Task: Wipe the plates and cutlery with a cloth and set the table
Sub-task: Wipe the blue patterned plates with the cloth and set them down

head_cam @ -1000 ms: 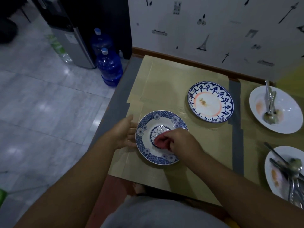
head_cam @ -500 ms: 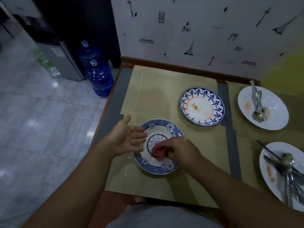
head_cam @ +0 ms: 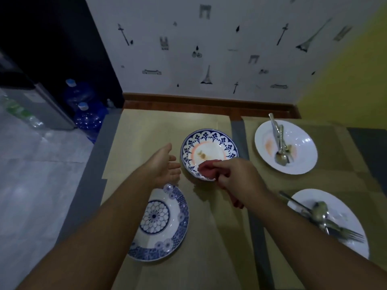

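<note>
My right hand (head_cam: 236, 176) grips a red cloth (head_cam: 207, 169) over the near rim of a blue-patterned plate (head_cam: 209, 143) with orange smears and crumbs. My left hand (head_cam: 165, 164) is open, fingers straight, just left of that plate and not touching it. A second blue-and-white plate (head_cam: 161, 222) with a flower centre lies near me, partly under my left forearm. A white plate (head_cam: 301, 149) at the right holds spoons (head_cam: 280, 143). Another white plate (head_cam: 343, 218) at the near right carries a fork and more cutlery (head_cam: 322, 218).
The table (head_cam: 163, 126) is covered with tan paper taped with grey strips, pushed against a patterned wall. Its left edge drops to a tiled floor. Two blue water bottles (head_cam: 85, 116) and a grey appliance (head_cam: 41, 105) stand there.
Both hands have left the flower-centred plate and moved forward to the smeared plate. My right hand carried the cloth there; my left hand stays open.
</note>
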Tool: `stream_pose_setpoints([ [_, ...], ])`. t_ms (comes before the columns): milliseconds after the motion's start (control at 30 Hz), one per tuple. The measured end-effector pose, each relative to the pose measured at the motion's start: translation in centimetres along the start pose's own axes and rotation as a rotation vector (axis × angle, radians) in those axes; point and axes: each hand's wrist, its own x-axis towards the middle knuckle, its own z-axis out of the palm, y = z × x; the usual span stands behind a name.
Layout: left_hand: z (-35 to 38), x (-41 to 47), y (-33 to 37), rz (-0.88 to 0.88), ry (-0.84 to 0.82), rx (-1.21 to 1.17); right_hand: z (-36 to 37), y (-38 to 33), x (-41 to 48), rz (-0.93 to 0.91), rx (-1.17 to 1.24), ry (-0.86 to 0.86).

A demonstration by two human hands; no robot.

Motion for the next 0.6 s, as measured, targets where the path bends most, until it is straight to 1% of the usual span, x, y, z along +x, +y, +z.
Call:
stream_pose_setpoints([
  [100, 1.9, 1.8, 0.4, -0.017, 0.025, 0.033, -0.8, 1.6, 2.0, -0.024, 0.01, 0.027],
  [200, 2.8, 3.0, 0.5, -0.027, 0.039, 0.104, -1.0, 2.8, 4.1, -0.059, 0.016, -0.006],
  [267, 2.9, 3.8, 0.5, -0.014, 0.078, 0.164, -1.1, 3.5, 5.2, -0.066, 0.032, -0.016],
  [333, 2.7, 4.6, 0.5, -0.004, 0.124, 0.201, -1.2, 4.0, 5.7, -0.053, 0.031, -0.024],
  [533, 2.5, 5.8, 0.1, 0.04, 0.186, 0.338, -0.6, 5.4, 6.7, -0.039, 0.023, -0.032],
  [600, 2.5, 5.9, -0.1, 0.06, 0.198, 0.351, -0.5, 5.6, 6.8, -0.013, 0.02, -0.033],
])
